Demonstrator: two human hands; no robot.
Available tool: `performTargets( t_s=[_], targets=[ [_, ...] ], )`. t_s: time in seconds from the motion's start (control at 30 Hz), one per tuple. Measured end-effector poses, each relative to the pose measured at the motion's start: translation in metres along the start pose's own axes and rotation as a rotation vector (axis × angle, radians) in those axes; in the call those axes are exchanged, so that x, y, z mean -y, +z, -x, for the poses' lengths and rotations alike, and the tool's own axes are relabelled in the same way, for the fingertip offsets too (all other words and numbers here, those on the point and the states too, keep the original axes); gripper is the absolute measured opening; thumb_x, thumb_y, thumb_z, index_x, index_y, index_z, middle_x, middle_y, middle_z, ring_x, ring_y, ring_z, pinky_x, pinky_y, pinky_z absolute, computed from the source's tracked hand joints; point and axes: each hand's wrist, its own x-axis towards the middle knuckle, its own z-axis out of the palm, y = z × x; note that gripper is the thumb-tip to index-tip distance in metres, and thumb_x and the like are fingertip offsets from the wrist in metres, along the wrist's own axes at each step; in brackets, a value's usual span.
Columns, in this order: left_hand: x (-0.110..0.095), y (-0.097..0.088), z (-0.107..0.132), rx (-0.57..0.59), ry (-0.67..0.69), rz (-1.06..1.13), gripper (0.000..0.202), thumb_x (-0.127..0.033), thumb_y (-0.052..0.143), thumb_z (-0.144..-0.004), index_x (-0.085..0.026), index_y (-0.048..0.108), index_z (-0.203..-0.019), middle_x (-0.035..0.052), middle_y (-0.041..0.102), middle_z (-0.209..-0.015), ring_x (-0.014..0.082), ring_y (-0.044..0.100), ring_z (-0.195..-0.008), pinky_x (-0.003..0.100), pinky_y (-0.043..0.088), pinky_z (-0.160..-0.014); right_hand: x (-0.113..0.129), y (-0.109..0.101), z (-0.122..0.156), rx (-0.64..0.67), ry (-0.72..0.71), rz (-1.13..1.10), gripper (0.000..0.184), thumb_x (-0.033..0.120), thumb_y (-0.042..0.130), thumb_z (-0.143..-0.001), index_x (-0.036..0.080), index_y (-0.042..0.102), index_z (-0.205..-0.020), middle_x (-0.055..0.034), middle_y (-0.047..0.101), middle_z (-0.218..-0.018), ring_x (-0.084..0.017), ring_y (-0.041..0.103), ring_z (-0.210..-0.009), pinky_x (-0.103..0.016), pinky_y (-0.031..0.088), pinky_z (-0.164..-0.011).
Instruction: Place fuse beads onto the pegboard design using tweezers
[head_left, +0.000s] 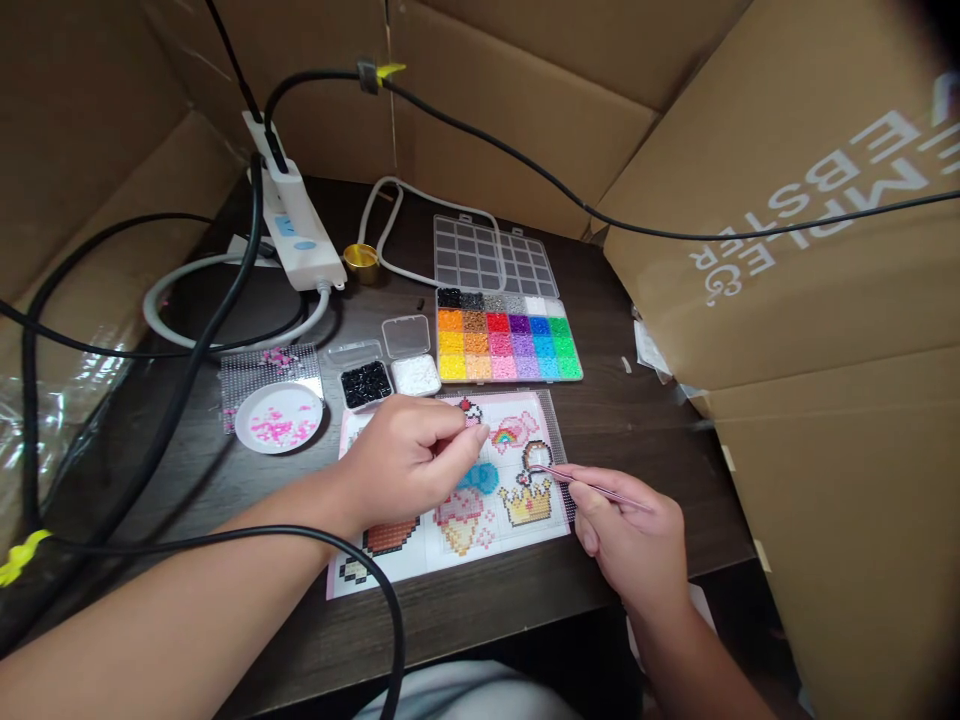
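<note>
Thin pink metal tweezers [592, 487] are held in the right hand [630, 545], near the front right corner of the dark wooden surface [637, 410]. The grip of that hand is closed tight around the back end of the tweezers. Their tip is pointed at the white paper sheet of bead pictures [431, 552], just beside the yellow crown picture [529, 503]. The sheet is placed at the middle of the front edge.

The left hand [405, 455] is rested on the sheet with its fingers pinched together. Whether a bead is caught in that grip cannot be told.

Behind the sheet, a clear plastic box of coloured beads [484, 255] is laid open. A round white dish of pink beads [247, 420] is set to the left of the sheet. A black cable [225, 540] is draped over the left arm.
</note>
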Motion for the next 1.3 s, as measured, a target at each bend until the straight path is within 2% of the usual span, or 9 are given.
performTargets(
  t_s=[0.33,0.53,0.87,0.97,1.13,1.23,1.3],
  targets=[
    [0.0,0.0,-0.001,0.009,-0.006,-0.018,0.045,-0.011,0.056,-0.089,-0.016,0.034,-0.05,-0.0076,0.029,-0.048,0.0034,0.029,-0.044,0.021,0.023,-0.044,0.004,0.002,0.001,-0.005,0.001,-0.001,0.017,0.03,0.073,-0.084,0.019,0.083,-0.092,0.0017,0.058,-0.042,-0.006,0.043,-0.035,-0.017,0.036,-0.036],
    [0.0,0.001,-0.001,0.03,-0.015,-0.028,0.044,-0.012,0.055,-0.089,-0.016,0.036,-0.05,-0.0073,0.032,-0.047,0.0036,0.031,-0.043,0.021,0.024,-0.044,0.002,0.001,0.0,0.001,0.011,-0.014,0.018,0.031,0.075,-0.083,0.02,0.083,-0.094,-0.0015,0.066,-0.05,-0.006,0.045,-0.036,-0.017,0.037,-0.037],
    [-0.001,-0.001,0.0,0.023,-0.026,-0.021,0.045,-0.012,0.056,-0.089,-0.016,0.034,-0.05,-0.0075,0.03,-0.047,0.0037,0.03,-0.043,0.021,0.024,-0.044,0.001,0.0,-0.001,-0.001,0.018,-0.041,0.016,0.029,0.075,-0.084,0.02,0.083,-0.094,0.0004,0.062,-0.045,-0.005,0.045,-0.036,-0.017,0.036,-0.037],
    [0.0,0.0,0.0,0.015,-0.018,-0.009,0.045,-0.013,0.056,-0.089,-0.016,0.033,-0.05,-0.0077,0.028,-0.048,0.0035,0.029,-0.044,0.021,0.023,-0.045,-0.003,-0.003,-0.002,0.01,0.036,-0.067,0.017,0.03,0.075,-0.084,0.019,0.082,-0.095,-0.0026,0.068,-0.053,-0.004,0.044,-0.035,-0.018,0.036,-0.037],
    [0.001,-0.001,0.002,0.012,-0.024,-0.009,0.045,-0.013,0.055,-0.09,-0.016,0.034,-0.05,-0.0075,0.029,-0.048,0.0037,0.029,-0.044,0.021,0.024,-0.046,-0.005,-0.008,-0.003,0.011,0.091,-0.158,0.019,0.032,0.077,-0.083,0.018,0.081,-0.096,-0.0115,0.079,-0.079,-0.002,0.043,-0.035,-0.019,0.033,-0.036],
    [0.001,-0.001,0.004,0.027,-0.058,-0.014,0.043,-0.015,0.054,-0.09,-0.016,0.039,-0.05,-0.0069,0.033,-0.047,0.0044,0.033,-0.044,0.022,0.026,-0.047,0.006,-0.009,-0.013,-0.006,0.074,-0.198,0.02,0.034,0.08,-0.08,0.016,0.08,-0.09,-0.0161,0.08,-0.094,-0.002,0.042,-0.034,-0.02,0.031,-0.033],
    [0.002,0.0,0.006,0.02,-0.07,-0.018,0.043,-0.016,0.053,-0.091,-0.016,0.039,-0.05,-0.0067,0.034,-0.047,0.0046,0.033,-0.043,0.022,0.026,-0.047,0.02,-0.006,-0.027,-0.021,0.005,-0.192,0.021,0.034,0.081,-0.079,0.016,0.079,-0.09,-0.0168,0.079,-0.098,-0.002,0.043,-0.034,-0.02,0.032,-0.033]
  ],
)
